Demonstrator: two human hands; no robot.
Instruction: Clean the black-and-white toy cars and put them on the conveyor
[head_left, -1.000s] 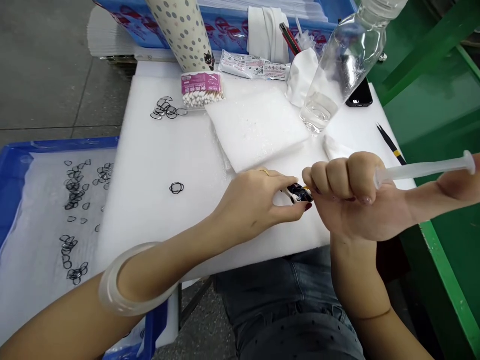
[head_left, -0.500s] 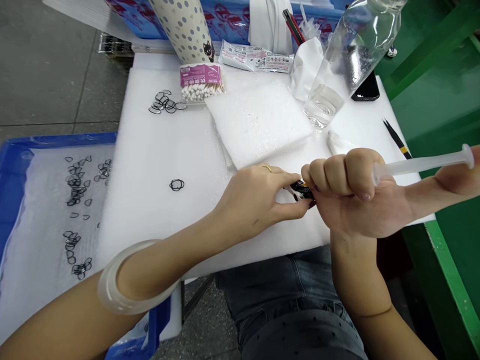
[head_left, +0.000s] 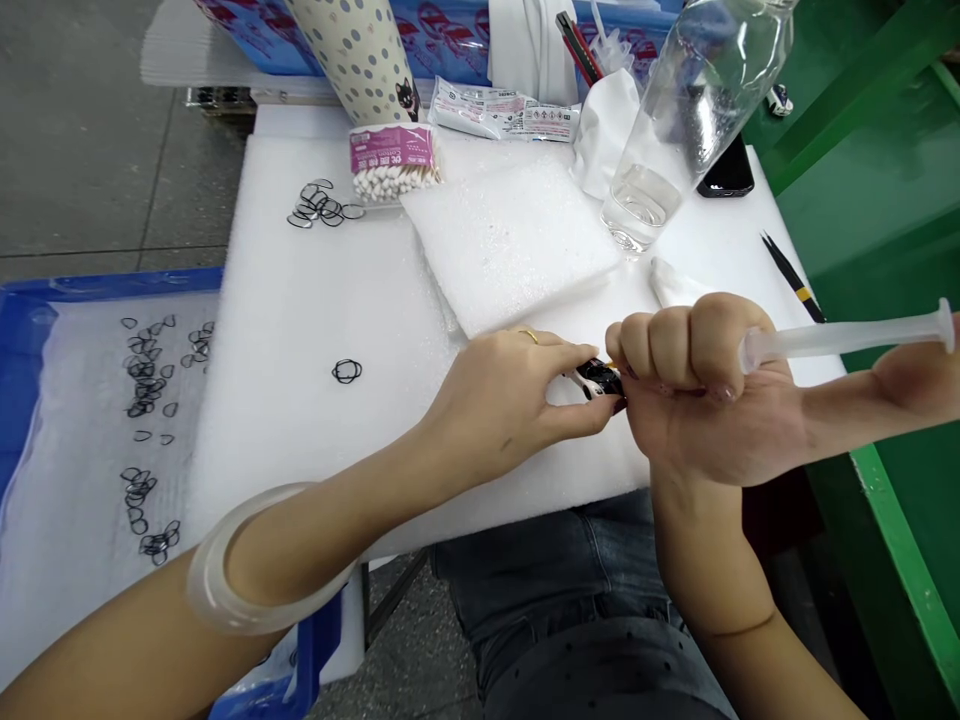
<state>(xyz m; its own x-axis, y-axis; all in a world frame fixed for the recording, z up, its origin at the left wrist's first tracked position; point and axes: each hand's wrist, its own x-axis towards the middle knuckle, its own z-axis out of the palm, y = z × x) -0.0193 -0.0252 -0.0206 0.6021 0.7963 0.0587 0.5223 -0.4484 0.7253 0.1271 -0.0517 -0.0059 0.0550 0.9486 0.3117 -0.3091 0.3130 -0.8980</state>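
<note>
My left hand (head_left: pixel 514 400) pinches a small black and white part (head_left: pixel 598 381) just above the white foam sheet (head_left: pixel 300 320). My right hand (head_left: pixel 701 385) is fisted round a clear syringe (head_left: pixel 840 338), thumb on the plunger end at the right. The syringe tip meets the small part between the two hands. A single black ring (head_left: pixel 346 371) lies on the foam to the left of my left hand. A pale bangle (head_left: pixel 247 600) sits on my left forearm.
A foam square (head_left: pixel 510 240), a pack of cotton swabs (head_left: pixel 391 162), a pile of black rings (head_left: pixel 319 205), a clear bottle (head_left: pixel 686 110), a phone (head_left: pixel 726 172) and tweezers (head_left: pixel 791 280) lie further back. A blue tray (head_left: pixel 45 300) with several rings stands left. Green frame (head_left: pixel 900 560) at right.
Both hands stay together on the small part and syringe; the view has shifted slightly. Nothing taken up or let go.
</note>
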